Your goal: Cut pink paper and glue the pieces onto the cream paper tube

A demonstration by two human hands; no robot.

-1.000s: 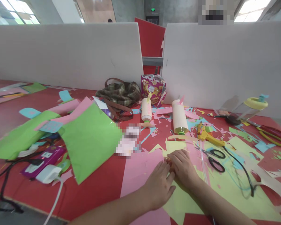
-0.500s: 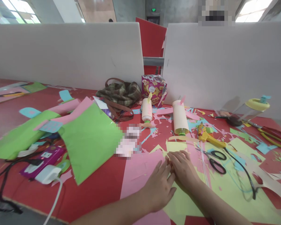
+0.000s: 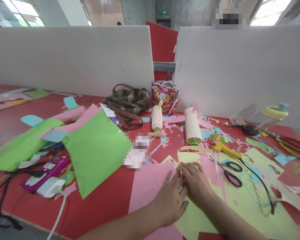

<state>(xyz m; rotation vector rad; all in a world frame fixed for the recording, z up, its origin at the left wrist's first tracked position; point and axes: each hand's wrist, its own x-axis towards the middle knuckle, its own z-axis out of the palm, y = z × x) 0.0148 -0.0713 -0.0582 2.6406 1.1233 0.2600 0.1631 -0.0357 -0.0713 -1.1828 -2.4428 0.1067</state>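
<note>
My left hand (image 3: 172,199) is over the pink paper (image 3: 146,186), its fingers spread and the tips meeting my right hand. Beside it, my right hand (image 3: 195,178) lies above the pale yellow paper (image 3: 193,216), fingers extended and close together. Nothing can be seen held in either hand; the spot where the fingertips meet is partly hidden. Beyond them stand a cream paper cylinder (image 3: 192,126) with a pink strip on top and a smaller cylinder (image 3: 157,117). Black-handled scissors (image 3: 231,171) and a yellow glue gun (image 3: 223,146) lie to the right of my right hand.
Green paper (image 3: 97,153) and a purple power strip (image 3: 48,173) with cables lie left. A plaid bag (image 3: 130,100) and snack package (image 3: 165,95) sit by the white partition (image 3: 90,60). A clear bottle (image 3: 262,121), red-and-yellow-handled pliers (image 3: 293,145) and paper scraps are right.
</note>
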